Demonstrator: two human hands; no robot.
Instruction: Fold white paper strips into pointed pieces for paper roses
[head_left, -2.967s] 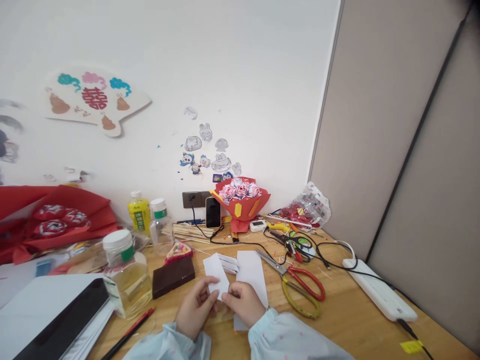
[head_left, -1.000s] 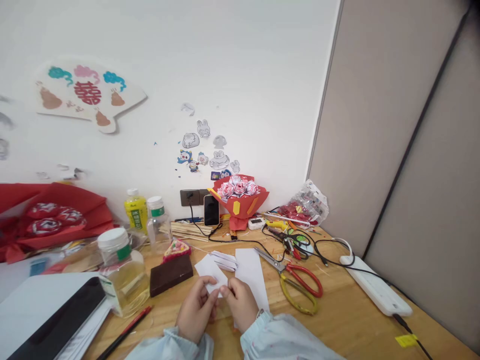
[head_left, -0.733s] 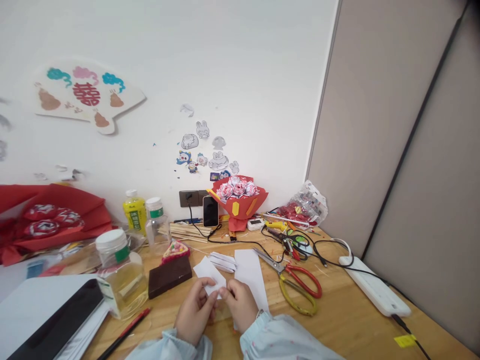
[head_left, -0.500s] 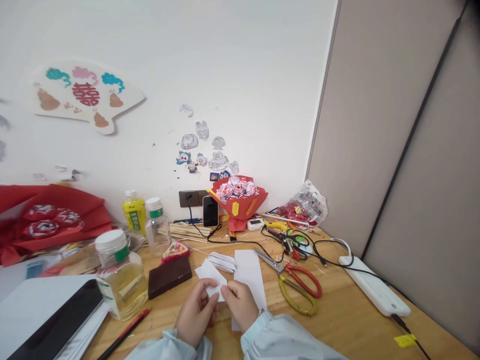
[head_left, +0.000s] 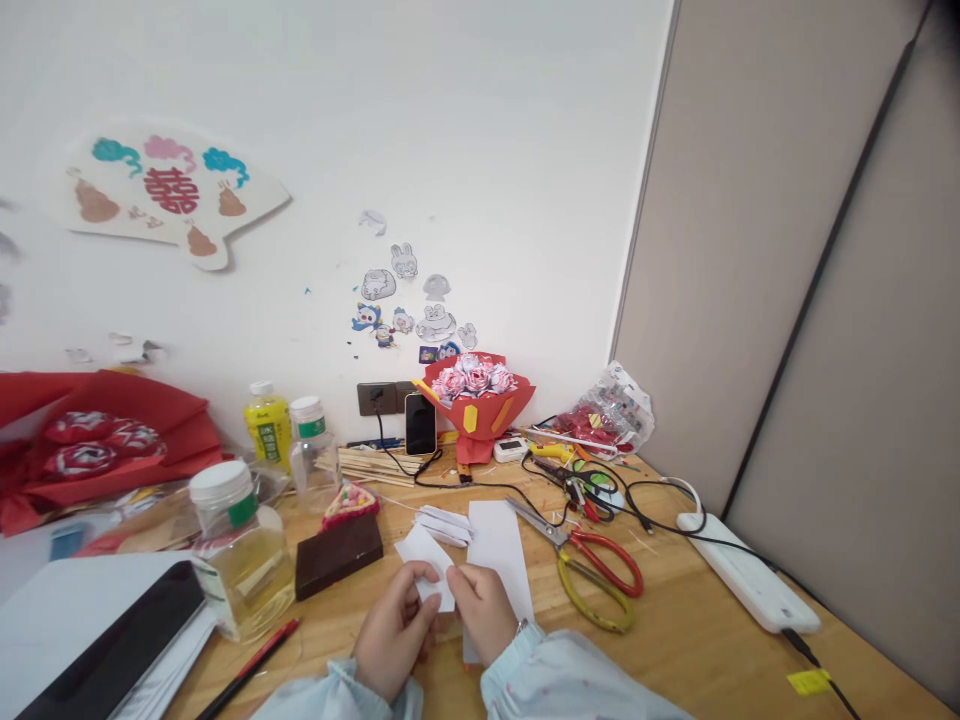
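Between both hands is a small piece of white paper [head_left: 424, 552], tilted above the wooden table [head_left: 660, 670]. My left hand [head_left: 395, 632] grips its lower left part with bent fingers. My right hand [head_left: 481, 608] pinches its right edge, thumb on top. Just behind the paper lie several folded white paper strips [head_left: 444, 525]. A longer white paper sheet [head_left: 498, 545] rests flat on the table, partly under my right hand. To the right of it are large scissors [head_left: 592, 570] with one red and one yellow handle, blades apart.
Left of my hands are a dark brown block [head_left: 340, 556], a jar of yellowish liquid [head_left: 247, 570] and a red-and-black pen [head_left: 250, 668]. Behind stand a red-wrapped bouquet [head_left: 480, 415] and a phone [head_left: 421, 423]. Cables run to a white power bank [head_left: 750, 572] on the right.
The small paper has turned slightly in my fingers, and its upper left corner has shifted a little right and down. Both hands keep their hold almost in place.
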